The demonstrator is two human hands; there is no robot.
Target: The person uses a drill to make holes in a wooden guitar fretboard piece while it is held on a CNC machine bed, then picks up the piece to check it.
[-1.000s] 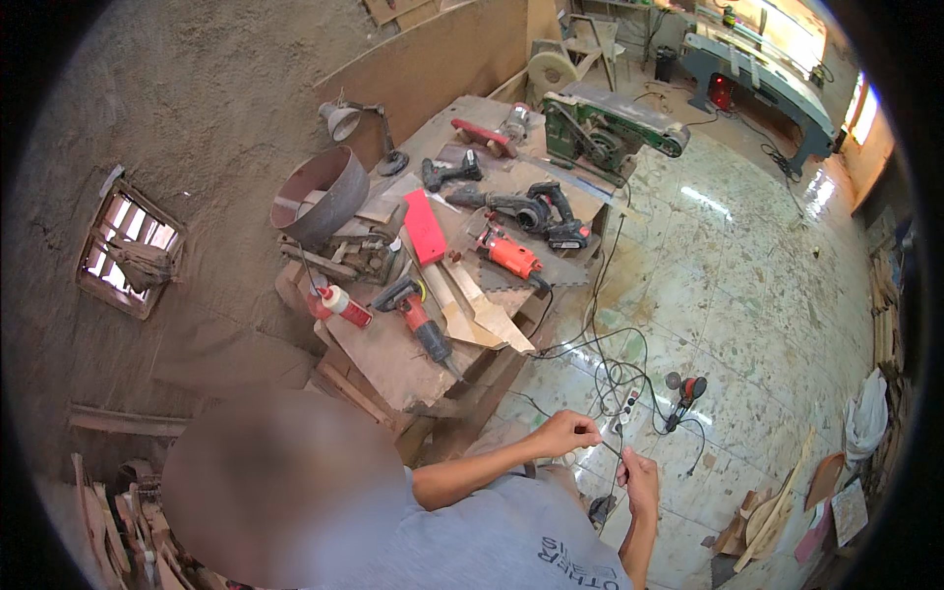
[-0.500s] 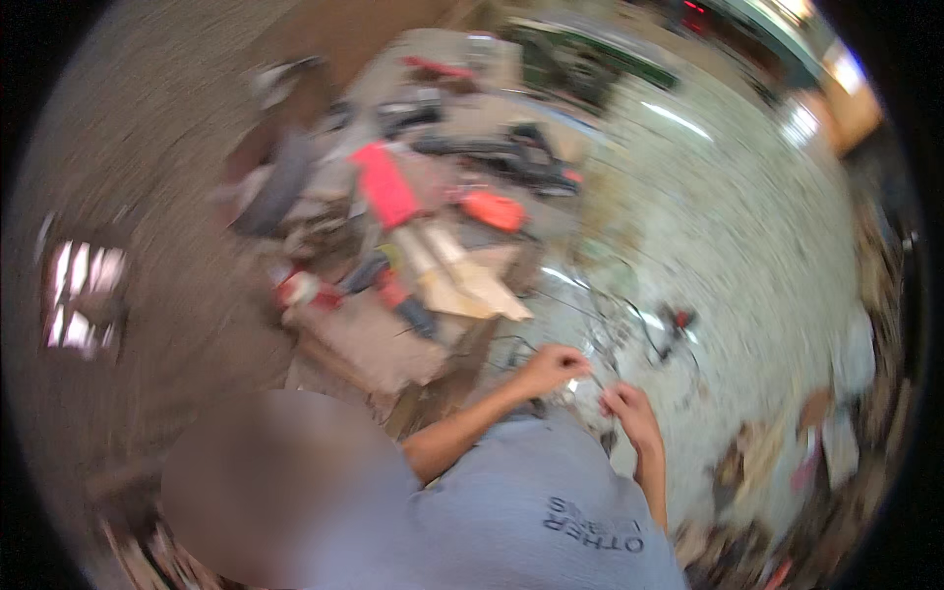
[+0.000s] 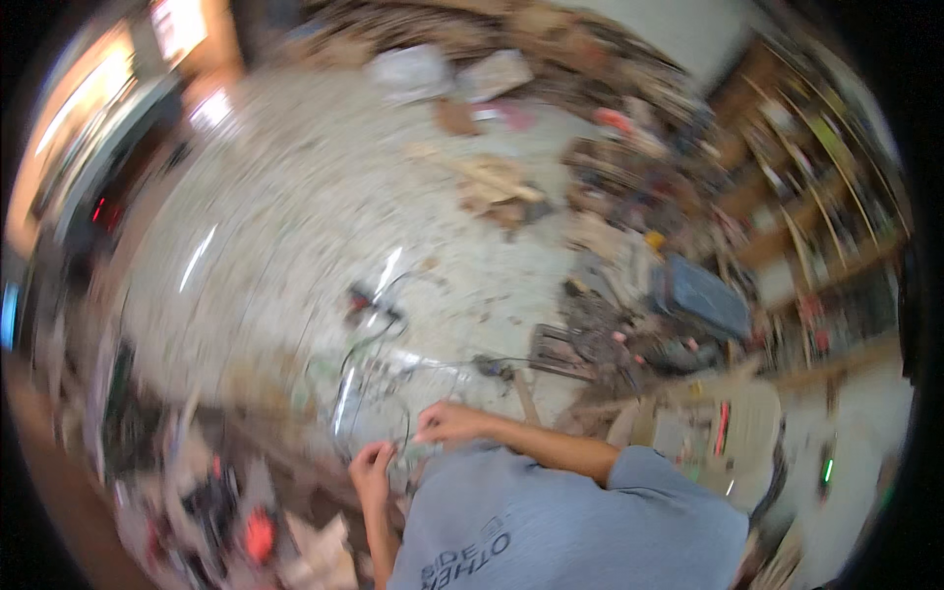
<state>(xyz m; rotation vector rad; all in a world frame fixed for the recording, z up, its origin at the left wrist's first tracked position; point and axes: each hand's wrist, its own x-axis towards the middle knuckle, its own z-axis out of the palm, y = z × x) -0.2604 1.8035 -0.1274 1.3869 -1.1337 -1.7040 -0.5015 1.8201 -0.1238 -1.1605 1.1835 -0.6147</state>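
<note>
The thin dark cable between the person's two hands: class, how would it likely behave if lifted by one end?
The thin dark cable bends in loops between the left hand and right hand, so it is probably floppy and would likely sag. Being thin, it seems light. Its trailing loops on the speckled pale floor might drag or snag.

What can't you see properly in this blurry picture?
Head view:
- Left hand and right hand: motion blur hides the fingers and the grip.
- Thin dark cable by the hands: smeared, its ends cannot be traced.
- Cluttered wooden shelves: contents blurred, bent by the fisheye rim.
</note>
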